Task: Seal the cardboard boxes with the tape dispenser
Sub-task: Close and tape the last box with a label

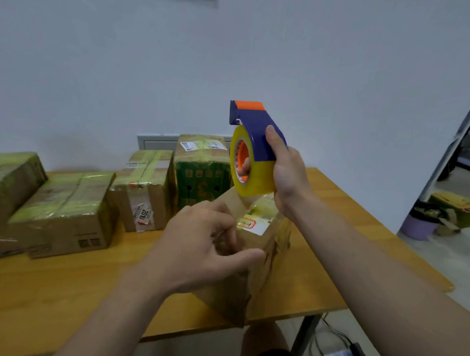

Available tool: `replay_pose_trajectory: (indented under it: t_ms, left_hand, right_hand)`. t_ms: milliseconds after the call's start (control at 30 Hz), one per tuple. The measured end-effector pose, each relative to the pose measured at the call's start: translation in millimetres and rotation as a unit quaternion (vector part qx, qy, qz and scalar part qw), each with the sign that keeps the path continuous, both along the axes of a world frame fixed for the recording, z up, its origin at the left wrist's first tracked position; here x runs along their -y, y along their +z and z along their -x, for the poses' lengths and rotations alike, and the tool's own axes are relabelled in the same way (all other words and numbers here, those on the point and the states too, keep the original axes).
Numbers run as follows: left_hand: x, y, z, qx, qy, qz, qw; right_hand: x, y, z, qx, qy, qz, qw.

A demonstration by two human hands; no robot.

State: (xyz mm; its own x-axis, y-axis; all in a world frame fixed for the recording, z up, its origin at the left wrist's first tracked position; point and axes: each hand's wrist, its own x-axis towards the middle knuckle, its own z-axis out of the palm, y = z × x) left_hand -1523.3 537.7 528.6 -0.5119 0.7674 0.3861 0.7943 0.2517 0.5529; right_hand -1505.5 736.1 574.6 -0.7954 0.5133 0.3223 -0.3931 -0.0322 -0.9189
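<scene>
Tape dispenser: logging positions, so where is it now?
Head view, right of centre: the right hand grips the tape dispenser in the air, just above the box held by the left hand.

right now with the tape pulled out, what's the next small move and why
Probably lower the tape dispenser onto the box top so the strip lies flat. The right hand holds it raised above the box, and a stretched strip runs from the roll to the left hand, which seems to pinch its end at the box.
</scene>
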Motion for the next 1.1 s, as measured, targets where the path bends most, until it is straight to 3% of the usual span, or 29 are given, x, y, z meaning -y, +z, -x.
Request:
replay_pose_trajectory:
  t_ms: [67, 167, 267, 367, 467, 633, 733, 933, 1100]
  left_hand:
    - [-9.1, -2.0, -14.5, -0.089, 0.093, 0.108, 0.986]
    - [-9.6, -11.9, -19.5, -0.121, 0.079, 0.158, 0.977]
    - [10.2, -10.4, -0.4, -0.087, 0.023, 0.159, 0.983]
    - [25.1, 6.2, 23.3, 0.014, -0.023, 0.177, 0.984]
    - [24.1, 20.9, 37.4, 0.049, -0.02, 0.171, 0.984]
    - [-4.2, 11.1, 14.1, -0.112, 0.023, 0.229, 0.967]
    - [-36.5, -6.4, -20.0, -0.155, 0.026, 0.219, 0.963]
    - [-99.5, -18.7, -53.9, -0.174, 0.129, 0.209, 0.954]
    - [-103.3, -26.0, -45.0, -0.195, 0.027, 0.103, 0.975]
  right_hand:
    - [2.1, 1.5, -2.3, -0.003, -0.012, 0.002, 1.0]
    - [2.0, 3.3, -6.2, 0.003, -0.027, 0.009, 1.0]
    - [0.3, 10.5, -12.1, 0.007, -0.027, 0.007, 1.0]
    - [-1.9, 18.0, -17.6, 0.011, -0.035, 0.0, 0.999]
    - [-3.5, 21.5, -21.7, 0.015, -0.038, -0.006, 0.999]
    - [-3.0, 16.0, -23.2, 0.014, -0.033, -0.017, 0.999]
    - [-1.6, 11.2, -25.2, -0.004, -0.028, -0.024, 0.999]
    - [-6.9, 9.1, -32.7, -0.012, -0.05, -0.054, 0.997]
    - [-12.1, 8.8, -36.9, -0.013, -0.05, -0.077, 0.996]
